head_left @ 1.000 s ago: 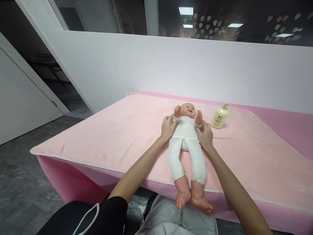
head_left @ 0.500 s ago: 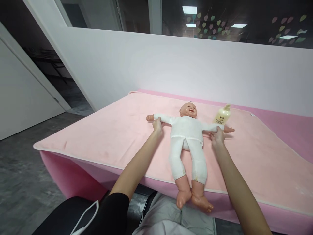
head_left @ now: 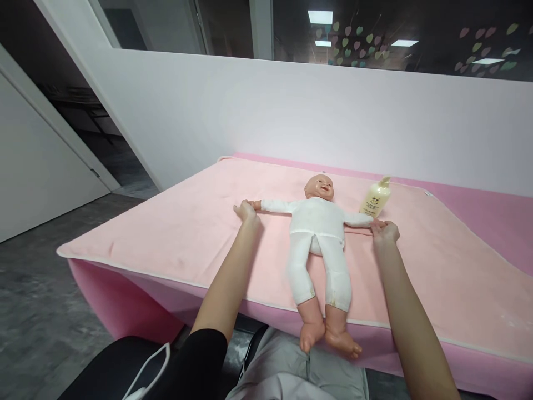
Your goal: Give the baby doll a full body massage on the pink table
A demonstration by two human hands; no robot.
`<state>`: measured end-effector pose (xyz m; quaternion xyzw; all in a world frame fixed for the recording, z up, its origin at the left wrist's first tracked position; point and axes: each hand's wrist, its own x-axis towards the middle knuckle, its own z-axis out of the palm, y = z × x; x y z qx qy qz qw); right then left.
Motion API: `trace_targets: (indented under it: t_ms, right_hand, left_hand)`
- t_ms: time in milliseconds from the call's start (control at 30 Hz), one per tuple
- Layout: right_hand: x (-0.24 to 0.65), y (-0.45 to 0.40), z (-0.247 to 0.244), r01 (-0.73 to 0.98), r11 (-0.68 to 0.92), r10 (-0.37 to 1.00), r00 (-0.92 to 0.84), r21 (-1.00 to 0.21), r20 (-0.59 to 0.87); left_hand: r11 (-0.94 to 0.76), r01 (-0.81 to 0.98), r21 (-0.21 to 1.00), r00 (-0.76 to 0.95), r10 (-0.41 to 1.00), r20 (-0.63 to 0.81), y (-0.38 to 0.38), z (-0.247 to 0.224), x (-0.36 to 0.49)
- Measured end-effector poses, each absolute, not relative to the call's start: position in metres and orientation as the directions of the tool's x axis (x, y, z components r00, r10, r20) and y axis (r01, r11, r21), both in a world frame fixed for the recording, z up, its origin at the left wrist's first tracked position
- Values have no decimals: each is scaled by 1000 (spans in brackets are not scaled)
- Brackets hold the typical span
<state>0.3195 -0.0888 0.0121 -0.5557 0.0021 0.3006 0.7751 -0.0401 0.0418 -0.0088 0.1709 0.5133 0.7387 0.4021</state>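
A baby doll (head_left: 317, 216) with a white cloth body lies on its back, arms stretched out sideways and feet over the table's near edge. My left hand (head_left: 249, 212) is closed around the doll's hand on the left side. On the other side, my right hand (head_left: 385, 231) grips the doll's other hand, whose fingers are mostly hidden by mine. Just behind that arm stands a pale yellow pump bottle (head_left: 375, 198), tilted in view, with dark print on its front.
A pink blanket (head_left: 175, 222) with a white edge covers the pink table. Behind it rises a white wall (head_left: 266, 111) with dark glass above. A black chair (head_left: 108, 366) with a white cable stands at the lower left, and a door (head_left: 37, 150) is farther left.
Both my hands have slid outward along the doll's arms, from the forearms to the doll's hands. The doll and the bottle stay about where they were.
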Motion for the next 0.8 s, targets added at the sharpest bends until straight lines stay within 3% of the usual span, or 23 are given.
trace_targets:
  t_ms: [133,300,400,467,567,700,800]
  right_hand:
    - [324,-96,15,-370,298,309,909,-880,-278]
    - [316,-97,18,-269,292,287,940,-918,-184]
    - [300,-93,15,-118,219,379,925,-969,-27]
    - [288,-89,9,0,170,499,862,-985,86]
    - [273,-86,-3,209,82,765,613,-974,196]
    - [263,-87,-15,602,49,885,343,-797,314]
    - [263,-89,-15,716,17,894,302,-698,332]
  left_hand:
    - [-91,-345,934,-744,633,-213,32,6,-44]
    - [-306,-72,949,-715,679,164,13,18,-17]
    - [-433,109,895,-444,784,434,-5,15,12]
    - [-532,212,820,-96,823,559,-17,9,28]
    - [-638,313,703,294,769,567,-26,1,40]
    - [-630,405,663,335,777,533,-23,0,34]
    - [-622,468,628,362,783,505,-21,2,32]
